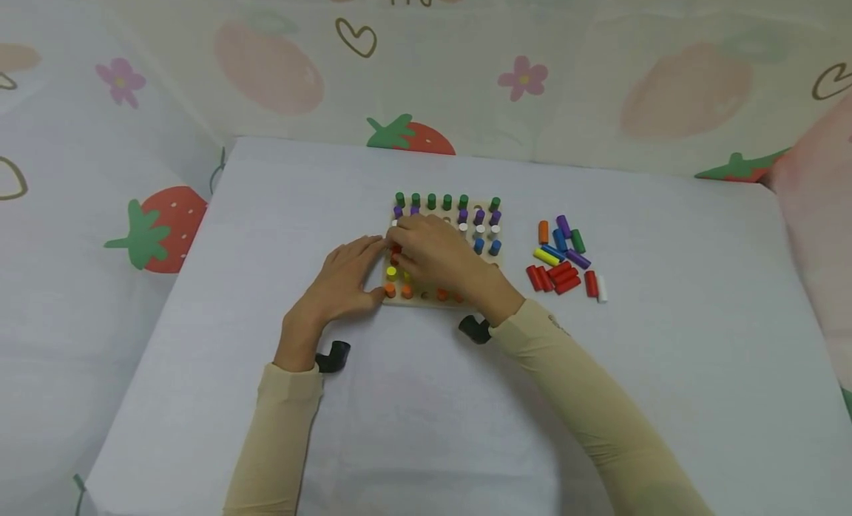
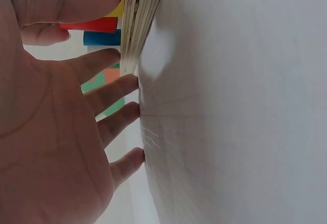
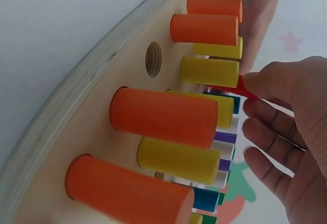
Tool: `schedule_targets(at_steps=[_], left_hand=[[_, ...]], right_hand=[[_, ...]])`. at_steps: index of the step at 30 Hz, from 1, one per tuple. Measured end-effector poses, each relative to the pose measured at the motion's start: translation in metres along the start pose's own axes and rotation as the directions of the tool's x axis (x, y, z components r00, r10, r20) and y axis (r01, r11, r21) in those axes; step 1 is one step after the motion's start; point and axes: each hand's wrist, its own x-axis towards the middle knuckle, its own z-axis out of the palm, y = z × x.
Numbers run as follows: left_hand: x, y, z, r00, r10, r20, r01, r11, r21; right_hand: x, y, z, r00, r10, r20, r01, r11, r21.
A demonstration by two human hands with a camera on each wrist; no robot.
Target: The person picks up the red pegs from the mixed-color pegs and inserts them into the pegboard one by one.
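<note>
A wooden pegboard [image 3: 102, 93] stands on the table with rows of coloured pegs in its holes. My right hand [image 1: 435, 253] reaches over its left half. In the right wrist view, thumb and forefinger pinch a red peg [image 3: 239, 88] behind the yellow pegs [image 3: 209, 70]; its lower end is hidden. My left hand [image 1: 339, 283] lies along the board's left side, fingers extended and thumb at the near left corner. Left fingertips [image 2: 134, 110] are down at the tabletop beside the layered board edge. Orange pegs [image 3: 163, 116] fill part of the nearest row, which shows a bare hole.
Right of the board lies a loose group of pegs: several red pegs [image 1: 568, 284], a yellow peg [image 1: 546, 256], a white peg [image 1: 602, 289], plus blue, purple, green and orange ones. Black wrist-worn pieces [image 1: 333, 357] sit under both wrists. A strawberry-printed cloth [image 1: 572, 94] hangs behind the table.
</note>
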Motion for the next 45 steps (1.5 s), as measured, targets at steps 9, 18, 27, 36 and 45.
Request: schedule_targets(at_steps=[9,18,27,36,45], left_hand=[[0.001,-0.002,0.001,1.0,0.007,-0.02,-0.007,1.0,0.002],[0.001,-0.003,0.001,0.999,0.008,-0.031,-0.008,1.0,0.006],[0.0,-0.001,0.001,0.999,0.015,-0.039,-0.015,1.0,0.013],[0.001,-0.002,0.0,0.999,0.017,-0.043,-0.016,1.0,0.022],[0.003,0.0,0.001,1.0,-0.007,-0.027,0.008,0.999,0.034]], right_hand=[[0.003,-0.001,0.004,1.0,-0.024,-0.002,0.024,1.0,0.002],[0.003,-0.003,0.005,1.0,-0.019,0.015,0.019,1.0,-0.01],[-0.004,0.0,0.003,1.0,-0.009,-0.014,0.009,1.0,-0.015],[-0.033,0.005,-0.011,0.996,0.056,-0.063,-0.052,0.997,0.064],[-0.069,0.024,-0.022,0.98,0.175,-0.097,-0.164,0.98,0.11]])
